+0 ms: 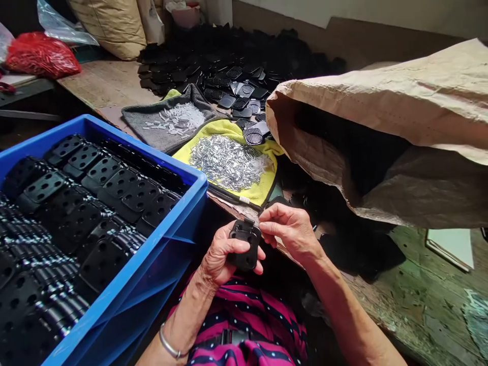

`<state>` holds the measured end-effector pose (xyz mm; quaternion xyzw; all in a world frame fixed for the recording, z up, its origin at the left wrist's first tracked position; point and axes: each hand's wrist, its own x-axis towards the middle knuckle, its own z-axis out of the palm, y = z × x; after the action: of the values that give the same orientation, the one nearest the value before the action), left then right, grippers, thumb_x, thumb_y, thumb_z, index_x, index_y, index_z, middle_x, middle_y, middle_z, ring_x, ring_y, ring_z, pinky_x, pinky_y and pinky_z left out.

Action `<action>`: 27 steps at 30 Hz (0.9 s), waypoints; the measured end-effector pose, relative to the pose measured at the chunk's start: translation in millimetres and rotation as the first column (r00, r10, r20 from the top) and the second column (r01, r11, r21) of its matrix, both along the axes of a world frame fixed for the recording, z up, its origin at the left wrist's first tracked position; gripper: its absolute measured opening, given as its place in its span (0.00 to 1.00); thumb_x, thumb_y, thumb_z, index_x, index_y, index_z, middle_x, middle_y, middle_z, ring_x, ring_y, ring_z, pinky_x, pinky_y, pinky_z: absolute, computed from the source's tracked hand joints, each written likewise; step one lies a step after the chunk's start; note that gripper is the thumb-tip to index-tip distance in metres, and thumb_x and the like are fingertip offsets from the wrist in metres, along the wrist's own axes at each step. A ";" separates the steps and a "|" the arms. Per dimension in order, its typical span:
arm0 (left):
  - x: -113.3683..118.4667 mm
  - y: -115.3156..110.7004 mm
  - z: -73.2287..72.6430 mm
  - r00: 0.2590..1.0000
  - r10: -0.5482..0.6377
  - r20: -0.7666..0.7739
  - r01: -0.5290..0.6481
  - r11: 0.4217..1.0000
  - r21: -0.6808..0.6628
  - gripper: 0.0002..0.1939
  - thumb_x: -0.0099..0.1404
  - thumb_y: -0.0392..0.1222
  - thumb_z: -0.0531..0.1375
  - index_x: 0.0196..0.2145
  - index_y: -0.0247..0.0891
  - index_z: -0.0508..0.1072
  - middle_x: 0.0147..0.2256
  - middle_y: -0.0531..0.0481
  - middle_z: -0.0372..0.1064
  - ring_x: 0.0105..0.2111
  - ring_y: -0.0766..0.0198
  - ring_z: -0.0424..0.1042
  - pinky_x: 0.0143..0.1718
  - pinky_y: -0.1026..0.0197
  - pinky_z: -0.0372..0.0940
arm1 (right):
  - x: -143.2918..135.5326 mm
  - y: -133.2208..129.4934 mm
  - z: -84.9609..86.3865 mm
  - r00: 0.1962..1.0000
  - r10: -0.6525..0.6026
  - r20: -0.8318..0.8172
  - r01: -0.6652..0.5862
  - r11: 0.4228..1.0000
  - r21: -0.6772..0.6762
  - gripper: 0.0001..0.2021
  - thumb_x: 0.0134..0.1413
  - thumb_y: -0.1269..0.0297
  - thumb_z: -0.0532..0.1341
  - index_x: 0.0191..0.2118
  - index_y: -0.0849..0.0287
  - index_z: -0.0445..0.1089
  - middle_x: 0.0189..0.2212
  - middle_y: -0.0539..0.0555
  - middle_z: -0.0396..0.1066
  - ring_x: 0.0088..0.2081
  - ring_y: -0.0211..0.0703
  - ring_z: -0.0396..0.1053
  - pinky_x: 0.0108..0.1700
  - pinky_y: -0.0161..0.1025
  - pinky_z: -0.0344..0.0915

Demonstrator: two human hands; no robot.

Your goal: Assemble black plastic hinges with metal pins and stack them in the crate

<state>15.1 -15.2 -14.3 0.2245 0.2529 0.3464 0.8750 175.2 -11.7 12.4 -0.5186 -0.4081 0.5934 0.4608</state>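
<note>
Over my lap, my left hand (221, 254) grips a small black plastic plate (246, 249) with round holes and a hinge-like top edge. The thumb lies across its face and the fingers wrap behind it. Beside the plate's upper right corner, my right hand (290, 229) is closed in a pinch. Whatever sits between those fingertips is too small or hidden to make out. Just beyond my hands, a yellow cloth (244, 192) bears a heap of small shiny metal pins (229, 160). Behind it, a grey cloth (133, 119) carries small white pieces (179, 118).
At left stands a blue crate (168, 229) packed with rows of black holed plates (122, 183). A large open paper sack (381, 96) lies at right. Black plastic parts (244, 91) are piled at the back of the worktable (415, 290). A red bag (41, 56) sits far left.
</note>
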 end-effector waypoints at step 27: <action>3.5 -1.9 4.0 0.977 -0.084 -0.198 0.084 0.996 -0.008 0.19 0.46 0.30 0.62 0.38 0.33 0.65 0.24 0.46 0.73 0.21 0.55 0.74 0.20 0.58 0.70 | 3.6 -7.0 -4.3 0.682 -0.226 0.695 -0.370 0.714 0.595 0.06 0.54 0.75 0.55 0.29 0.58 0.59 0.21 0.48 0.65 0.20 0.32 0.63 0.23 0.29 0.59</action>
<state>18.6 -17.1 -10.3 0.2688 0.3290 0.2850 0.8592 178.8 -18.7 8.1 -0.4783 -0.7694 0.1575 0.3931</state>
